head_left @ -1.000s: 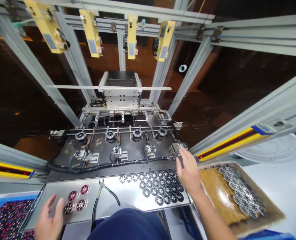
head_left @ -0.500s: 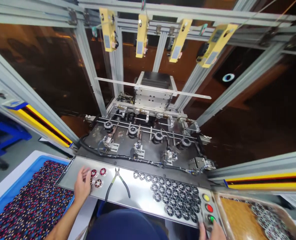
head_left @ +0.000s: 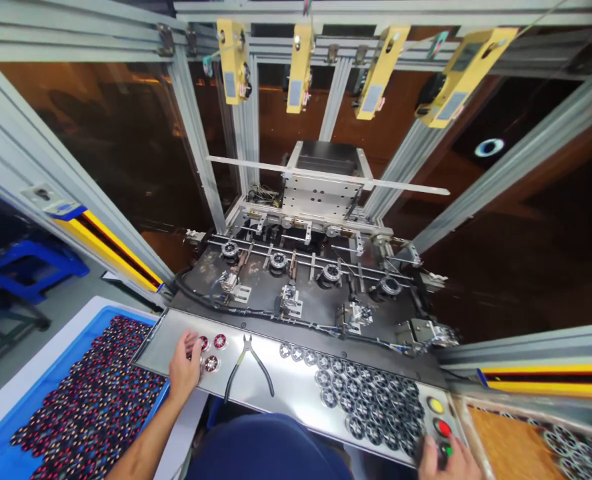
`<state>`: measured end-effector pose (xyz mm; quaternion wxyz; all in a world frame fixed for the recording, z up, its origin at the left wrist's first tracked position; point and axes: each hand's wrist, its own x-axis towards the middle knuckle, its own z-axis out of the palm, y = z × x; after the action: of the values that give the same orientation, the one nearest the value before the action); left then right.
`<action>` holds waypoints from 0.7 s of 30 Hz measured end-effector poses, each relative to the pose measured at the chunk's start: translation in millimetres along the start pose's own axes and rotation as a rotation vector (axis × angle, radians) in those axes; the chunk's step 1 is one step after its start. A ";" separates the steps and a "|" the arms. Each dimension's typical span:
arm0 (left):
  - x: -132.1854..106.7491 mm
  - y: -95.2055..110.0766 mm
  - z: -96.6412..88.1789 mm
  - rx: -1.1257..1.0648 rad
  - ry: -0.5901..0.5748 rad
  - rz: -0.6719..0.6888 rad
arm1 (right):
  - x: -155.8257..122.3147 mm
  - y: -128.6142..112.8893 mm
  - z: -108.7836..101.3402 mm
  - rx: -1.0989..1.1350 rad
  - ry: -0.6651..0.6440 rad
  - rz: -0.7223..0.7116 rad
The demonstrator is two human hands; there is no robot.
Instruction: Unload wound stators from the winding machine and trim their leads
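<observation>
On the left end of the metal tray [head_left: 296, 393], my left hand [head_left: 185, 370] curls its thumb and fingers around a small wound motor stator [head_left: 191, 355], mostly hidden by the fingers. Red-wound stators [head_left: 219, 341] lie just right of it, with a copper-coloured one [head_left: 211, 363] nearer me. My right hand [head_left: 453, 461] is over the button panel [head_left: 433, 417], thumb and fingers apart, a fingertip at the green button [head_left: 446, 451]. Side cutters [head_left: 249, 367] with their handles spread lie on the tray. Several rows of dark round stators [head_left: 376, 400] cover its right part.
A blue tray [head_left: 103, 313] full of stators stands at left. At right is a box [head_left: 513, 440] with metal rings. Behind the metal tray are the machine's fixtures [head_left: 279, 261] and cables. Yellow-and-black strips [head_left: 111, 250] line the frame posts; yellow units [head_left: 300, 70] hang above.
The whole view has shifted, so the bench appears farther right. My left hand stays by the red-wound stators, and my right hand stays at the green button.
</observation>
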<state>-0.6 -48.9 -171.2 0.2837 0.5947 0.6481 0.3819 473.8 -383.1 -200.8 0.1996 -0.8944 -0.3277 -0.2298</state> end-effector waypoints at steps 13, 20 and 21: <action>2.9 -3.0 -0.7 0.172 -0.044 0.048 | -3.7 -5.1 -0.6 0.011 0.012 -0.017; 7.4 -8.5 -6.2 0.309 -0.062 0.069 | -14.1 -6.1 -2.3 0.000 -0.024 0.028; 8.0 -10.1 -7.1 0.322 -0.062 0.076 | -15.6 -6.7 -2.5 -0.001 -0.031 0.039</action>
<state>-13.0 -42.2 -175.0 0.1900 0.6682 0.6687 0.2650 458.0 -387.4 -205.9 0.1985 -0.9043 -0.3130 -0.2119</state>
